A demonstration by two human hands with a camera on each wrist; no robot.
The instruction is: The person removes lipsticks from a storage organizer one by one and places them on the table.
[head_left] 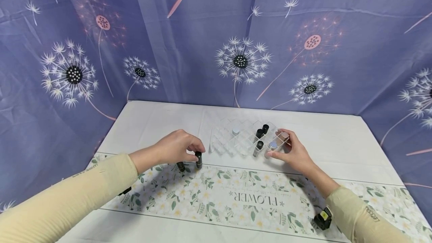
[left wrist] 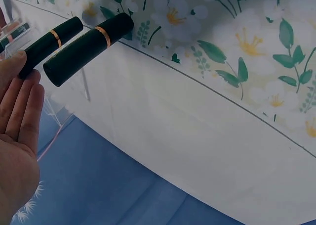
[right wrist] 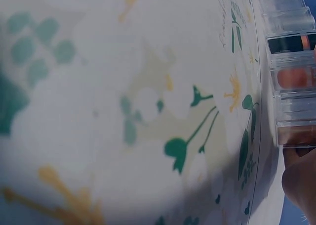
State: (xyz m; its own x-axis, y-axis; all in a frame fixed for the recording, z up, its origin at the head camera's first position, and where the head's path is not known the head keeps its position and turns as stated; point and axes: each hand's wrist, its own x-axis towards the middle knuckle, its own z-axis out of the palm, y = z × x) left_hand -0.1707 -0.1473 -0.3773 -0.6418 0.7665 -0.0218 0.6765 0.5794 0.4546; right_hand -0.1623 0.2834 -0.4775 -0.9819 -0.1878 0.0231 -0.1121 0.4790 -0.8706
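Observation:
My left hand [head_left: 179,147] pinches the top end of an upright black lipstick tube [head_left: 198,160] between thumb and fingers. A gold band runs round this tube in the left wrist view. Right beside it stands a second black lipstick tube [head_left: 180,167], thicker and also gold-banded in that view. My right hand [head_left: 295,155] grips the right end of a clear lipstick organizer [head_left: 219,145]. Several tubes stand in its compartments: black-capped ones [head_left: 259,134], light-blue-capped ones [head_left: 235,132] and a brownish-pink-capped one [head_left: 284,136] near my right fingers.
A white table [head_left: 162,123] carries a flower-printed runner [head_left: 229,194] along its front part. Behind it hangs a blue dandelion-patterned curtain [head_left: 189,55], which also closes off the sides. A small black device [head_left: 323,218] is by my right forearm.

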